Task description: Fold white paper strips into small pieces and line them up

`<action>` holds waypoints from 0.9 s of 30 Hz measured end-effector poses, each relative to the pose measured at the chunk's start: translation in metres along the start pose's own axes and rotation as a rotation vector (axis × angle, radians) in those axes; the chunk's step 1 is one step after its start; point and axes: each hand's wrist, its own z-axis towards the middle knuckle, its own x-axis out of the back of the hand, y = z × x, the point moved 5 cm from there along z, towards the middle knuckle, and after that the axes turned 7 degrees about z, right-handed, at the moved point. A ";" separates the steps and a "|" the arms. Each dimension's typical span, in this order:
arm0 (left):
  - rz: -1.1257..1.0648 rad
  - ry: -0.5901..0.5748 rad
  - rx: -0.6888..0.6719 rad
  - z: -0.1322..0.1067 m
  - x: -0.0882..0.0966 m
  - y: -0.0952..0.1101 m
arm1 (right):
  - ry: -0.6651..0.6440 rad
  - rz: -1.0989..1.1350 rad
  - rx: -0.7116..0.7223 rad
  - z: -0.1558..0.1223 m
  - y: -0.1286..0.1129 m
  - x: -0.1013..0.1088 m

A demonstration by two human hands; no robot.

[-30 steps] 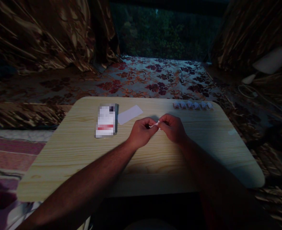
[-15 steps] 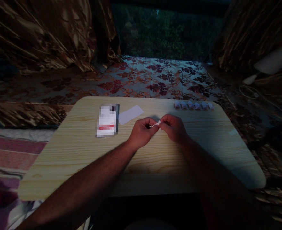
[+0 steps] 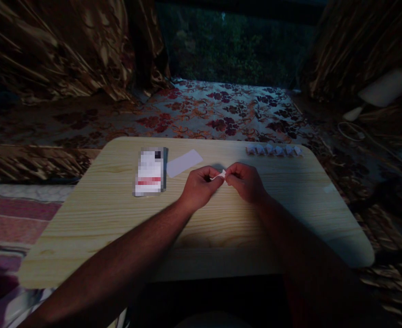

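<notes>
Both hands meet over the middle of a light wooden table (image 3: 126, 232). My left hand (image 3: 201, 186) pinches one side of a small folded piece of white paper (image 3: 223, 174). From the other side, my right hand (image 3: 245, 182) has its thumb and fingers closed on the same paper. Most of the paper is hidden by the fingertips, so its full shape cannot be made out. Beyond my left hand a flat pale paper strip (image 3: 184, 163) lies at a slant on the table.
A pixelated white pack or booklet (image 3: 149, 171) with a red band lies left of the strip. Several small folded paper pieces (image 3: 274, 150) stand in a row along the far right edge. A white lamp (image 3: 387, 89) and its cord are at the right, beside a flower-patterned cloth (image 3: 235, 109).
The fingertips have shifted slightly on the folded paper, and a white tip now shows above them. The whole scene has slid a little to the left in view.
</notes>
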 end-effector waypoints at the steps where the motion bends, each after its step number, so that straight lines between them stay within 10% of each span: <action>1: -0.002 -0.002 0.001 0.000 0.000 -0.001 | 0.003 -0.014 0.003 0.000 0.000 0.000; 27: -0.118 0.026 0.056 0.001 0.002 -0.004 | 0.005 -0.027 0.035 -0.001 -0.004 0.000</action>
